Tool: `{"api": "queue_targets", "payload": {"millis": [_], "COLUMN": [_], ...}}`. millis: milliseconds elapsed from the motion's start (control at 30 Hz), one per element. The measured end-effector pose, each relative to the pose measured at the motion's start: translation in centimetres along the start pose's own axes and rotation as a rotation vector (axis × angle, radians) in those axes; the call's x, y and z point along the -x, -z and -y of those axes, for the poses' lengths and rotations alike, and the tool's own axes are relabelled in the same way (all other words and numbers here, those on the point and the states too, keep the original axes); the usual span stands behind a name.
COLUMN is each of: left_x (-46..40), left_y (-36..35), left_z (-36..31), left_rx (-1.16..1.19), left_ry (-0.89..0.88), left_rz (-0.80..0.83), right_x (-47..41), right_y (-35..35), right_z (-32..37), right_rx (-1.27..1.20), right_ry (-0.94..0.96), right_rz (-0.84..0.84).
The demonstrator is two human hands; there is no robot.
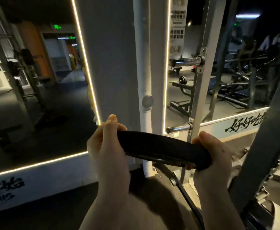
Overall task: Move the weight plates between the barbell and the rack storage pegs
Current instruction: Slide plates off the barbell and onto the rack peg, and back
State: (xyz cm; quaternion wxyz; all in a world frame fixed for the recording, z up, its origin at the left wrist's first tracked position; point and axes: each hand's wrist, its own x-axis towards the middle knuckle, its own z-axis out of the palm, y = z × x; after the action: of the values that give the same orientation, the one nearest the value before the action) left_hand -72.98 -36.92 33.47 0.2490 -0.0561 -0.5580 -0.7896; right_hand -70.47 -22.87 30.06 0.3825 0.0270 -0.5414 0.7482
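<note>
Dim gym mirrors (36, 80) edged with glowing light strips fill the wall ahead, split by a pale pillar (109, 63) with a painted pipe (144, 72) running down it; the reflections are murky and the machines in them hard to make out. Both hands grasp a black weight plate (162, 148) seen edge-on — its face and centre hole are hidden, only the smooth rounded rim shows. The left hand (107, 145) curls round the plate's left end, thumb on top; the right hand (210, 155) wraps the right end, fingers tucked under. The plate is held in the air in front of the pillar, below and left of two chrome pegs (188, 61) jutting from a grey rack upright (200, 77) — the lower peg (177, 128) sits just above the plate's right half, and both pegs are bare. A thick slanted bar (265, 138) on the right is cut off by the frame edge.
</note>
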Motion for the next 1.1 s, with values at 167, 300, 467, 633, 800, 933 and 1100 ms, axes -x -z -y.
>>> {"api": "queue_targets", "payload": {"millis": [167,300,467,633,800,933,1100], "left_x": [-7.8,-13.3,-21.0,-28.8,-36.9,-40.0,-42.7], "left_y": [-7.4,-12.0,-18.8,-24.2,-29.2,-31.3,-33.7], "left_z": [5.2,9.3,14.7,19.5,23.2,25.0,25.9], "left_rx": [0.048,0.065,0.158,0.256,0.270,0.312,0.371], "left_ry": [-0.016,0.065,0.153,0.262,0.309,0.352,0.324], "left_rz": [0.035,0.082,0.157,0.304,0.448,0.523,0.613], "right_x": [-10.3,-16.1,-24.3,-31.9,-38.6,-42.0,-46.3], "right_y": [0.7,0.6,0.5,-0.6,-3.1,-4.4,-4.8], "right_z": [-5.2,-8.0,-11.0,-14.5,-17.5,-18.5,-18.8], "right_rx": [0.065,0.103,0.156,0.315,0.398,0.410,0.467], "right_ry": [0.000,0.011,0.059,0.188,0.223,0.253,0.200], "right_rz": [-0.058,-0.104,-0.154,-0.265,-0.353,-0.448,-0.540]}}
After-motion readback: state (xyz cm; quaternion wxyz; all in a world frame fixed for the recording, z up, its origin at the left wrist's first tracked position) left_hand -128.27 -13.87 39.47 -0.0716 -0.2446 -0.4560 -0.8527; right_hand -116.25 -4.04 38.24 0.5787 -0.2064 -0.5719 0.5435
